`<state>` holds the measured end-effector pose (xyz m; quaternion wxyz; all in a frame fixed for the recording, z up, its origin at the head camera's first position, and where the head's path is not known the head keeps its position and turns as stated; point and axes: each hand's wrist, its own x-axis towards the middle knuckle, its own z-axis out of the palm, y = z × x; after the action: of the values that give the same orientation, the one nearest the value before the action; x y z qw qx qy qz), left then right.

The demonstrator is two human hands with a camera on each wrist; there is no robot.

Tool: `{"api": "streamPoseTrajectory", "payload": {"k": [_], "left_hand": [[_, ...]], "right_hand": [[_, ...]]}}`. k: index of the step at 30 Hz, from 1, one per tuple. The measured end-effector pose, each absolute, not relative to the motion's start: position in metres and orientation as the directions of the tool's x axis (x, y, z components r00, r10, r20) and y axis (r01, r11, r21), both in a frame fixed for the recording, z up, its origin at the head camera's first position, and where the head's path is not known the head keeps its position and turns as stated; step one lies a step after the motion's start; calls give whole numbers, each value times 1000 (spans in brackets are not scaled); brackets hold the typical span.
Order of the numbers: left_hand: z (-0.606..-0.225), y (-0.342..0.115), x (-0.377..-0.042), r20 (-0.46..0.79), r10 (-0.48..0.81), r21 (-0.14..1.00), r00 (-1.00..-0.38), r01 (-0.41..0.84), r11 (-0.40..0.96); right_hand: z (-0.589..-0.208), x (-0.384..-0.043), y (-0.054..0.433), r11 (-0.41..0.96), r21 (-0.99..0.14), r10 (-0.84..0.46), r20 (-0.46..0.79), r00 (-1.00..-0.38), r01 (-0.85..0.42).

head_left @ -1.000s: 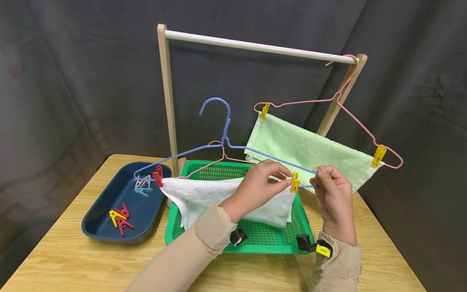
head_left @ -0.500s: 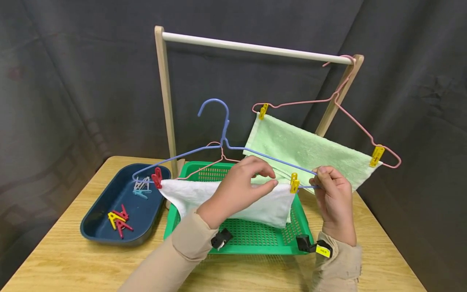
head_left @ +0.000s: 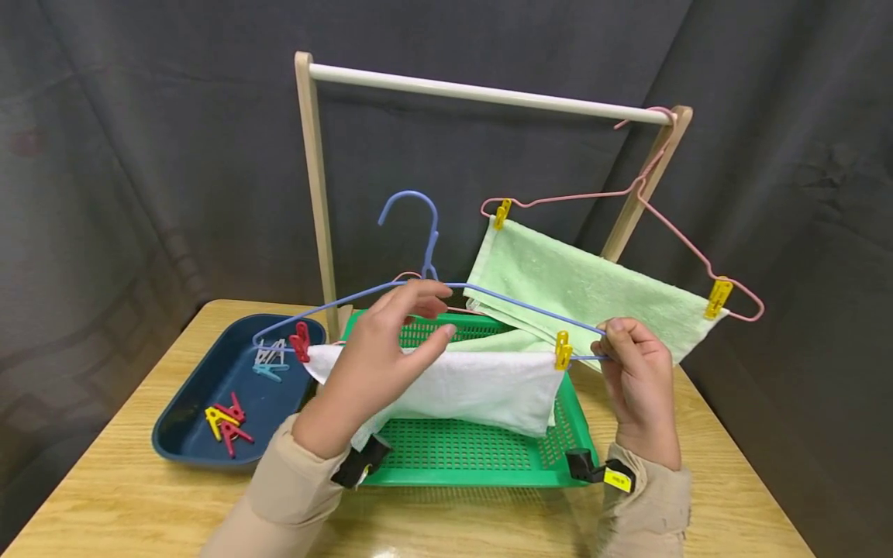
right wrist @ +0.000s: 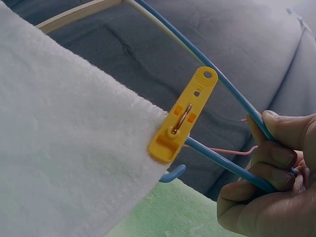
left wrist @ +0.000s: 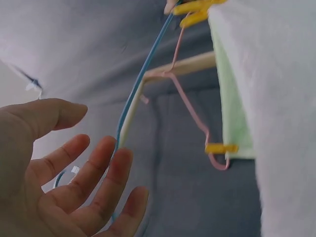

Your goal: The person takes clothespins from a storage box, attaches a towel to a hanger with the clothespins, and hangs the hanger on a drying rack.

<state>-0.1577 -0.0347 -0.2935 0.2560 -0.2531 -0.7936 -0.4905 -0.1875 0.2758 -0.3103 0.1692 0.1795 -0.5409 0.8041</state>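
Observation:
A blue clothes hanger [head_left: 518, 301] is held up in front, with a white towel [head_left: 488, 387] hanging from its lower bar. One red clothespin [head_left: 300, 342] clips the towel's left corner; a yellow clothespin [right wrist: 183, 116] clips the right corner. My right hand [head_left: 640, 380] grips the hanger's right end, thumb and fingers around the wire. My left hand [head_left: 380, 353] holds nothing, its fingers loosely curved and thumb apart, in front of the towel's left half. It covers part of the hanger below the hook. In the left wrist view the left hand's fingers [left wrist: 106, 173] are spread.
Behind stands a wooden rack with a white rod [head_left: 488, 93]; a pink hanger [head_left: 572, 198] on it carries a green towel [head_left: 558, 263]. Below is a green basket [head_left: 481, 474] with more cloth and another pink hanger. A dark blue tray [head_left: 181, 387] at left holds several clothespins [head_left: 226, 421].
My left hand has let go near the yellow clothespin and moved left along the towel, its fingers opening. The right hand keeps its grip on the hanger in the same place.

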Motion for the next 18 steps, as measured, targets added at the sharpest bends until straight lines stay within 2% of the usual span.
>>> {"api": "streamPoseTrajectory", "payload": {"k": [5,13,18], "left_hand": [[-295,-57,-153,674,45,655,-737,625,424],[-307,-89,-153,743,-88,581,-664,574,576],[-315,-101,-154,735,-146,586,-662,512,628]], "right_hand": [[-310,-187,276,-354,-811,84,468,-880,-465],[-310,-187,277,-347,-815,83,467,-880,-465],[-310,-187,277,-348,-816,81,465,-882,-462]]}}
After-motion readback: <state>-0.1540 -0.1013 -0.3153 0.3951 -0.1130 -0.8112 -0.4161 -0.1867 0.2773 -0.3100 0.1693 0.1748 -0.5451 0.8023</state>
